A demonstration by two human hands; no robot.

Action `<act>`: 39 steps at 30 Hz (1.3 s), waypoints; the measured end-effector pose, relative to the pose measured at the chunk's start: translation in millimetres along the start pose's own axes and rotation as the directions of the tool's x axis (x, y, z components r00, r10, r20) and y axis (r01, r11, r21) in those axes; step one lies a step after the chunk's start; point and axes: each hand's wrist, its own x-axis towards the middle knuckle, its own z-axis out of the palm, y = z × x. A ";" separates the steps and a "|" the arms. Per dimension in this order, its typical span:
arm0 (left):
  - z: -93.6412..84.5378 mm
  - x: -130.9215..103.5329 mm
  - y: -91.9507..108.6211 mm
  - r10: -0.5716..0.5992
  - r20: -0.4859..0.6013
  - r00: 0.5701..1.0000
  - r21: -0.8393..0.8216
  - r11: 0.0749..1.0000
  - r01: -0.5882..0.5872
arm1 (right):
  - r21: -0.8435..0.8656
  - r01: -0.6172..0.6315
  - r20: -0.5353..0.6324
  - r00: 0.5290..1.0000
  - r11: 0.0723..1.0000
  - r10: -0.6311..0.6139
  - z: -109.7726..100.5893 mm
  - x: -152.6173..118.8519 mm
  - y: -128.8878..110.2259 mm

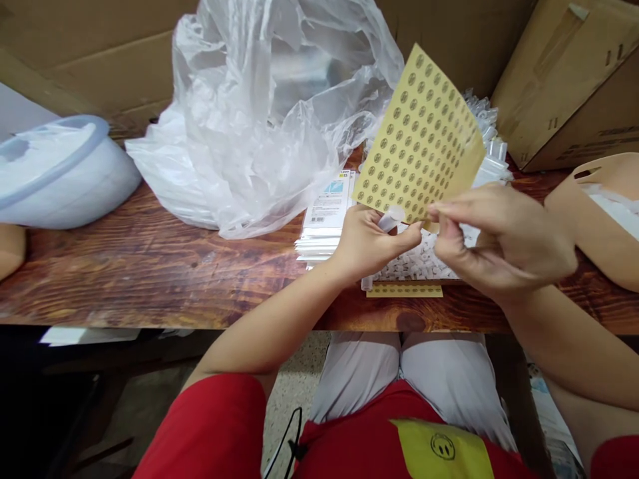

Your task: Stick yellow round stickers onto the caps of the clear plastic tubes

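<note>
1. Counter [150,266]: dark wood, extending beneath both hands.
2. Plastic bag [239,140]: bulky, at the back; its folds reach close to the sticker sheet [417,143] and could snag it.
3. Cardboard box [564,80]: back right. The tan bin [594,229], in front, may limit room for the right forearm.
4. Blue-rimmed basin [74,176]: far left, well apart from the hands.
5. Sticker sheet: raised and tilted above the counter, partly hiding the clear pieces [492,136] behind. It should handle best kept taut and steady.
6. Left hand [367,243]: fingers and thumb grip a plastic tube [392,217] and, apparently, the sheet's lower edge. Right hand [509,239]: thumb and forefinger bent together beside that edge; whether they pinch anything cannot be told. A light fingertip touch would suit.
7. Card packs [324,209]: stacked just beside the left hand.
8. Yellow strip [404,292]: on the counter's near side.
9. Plastic tube: one end exposed; a firm hold should prevent rolling.
10. Small white pieces [414,263]: massed below the hands, easily knocked.
</note>
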 end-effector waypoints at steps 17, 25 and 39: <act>-3.6 -2.2 -8.6 0.120 0.054 0.991 0.153 0.980 -0.127 | -0.080 0.400 0.179 0.907 0.913 -0.382 -8.2 3.0 2.5; -3.5 -2.7 -9.1 0.132 0.048 0.990 0.163 0.977 -0.138 | -0.079 0.394 0.227 0.902 0.916 -0.368 -8.2 4.5 0.9; -7.0 -0.5 -12.5 0.147 0.052 0.988 0.206 0.966 -0.155 | -0.049 0.291 0.134 0.950 0.955 -0.283 6.8 -0.3 -1.5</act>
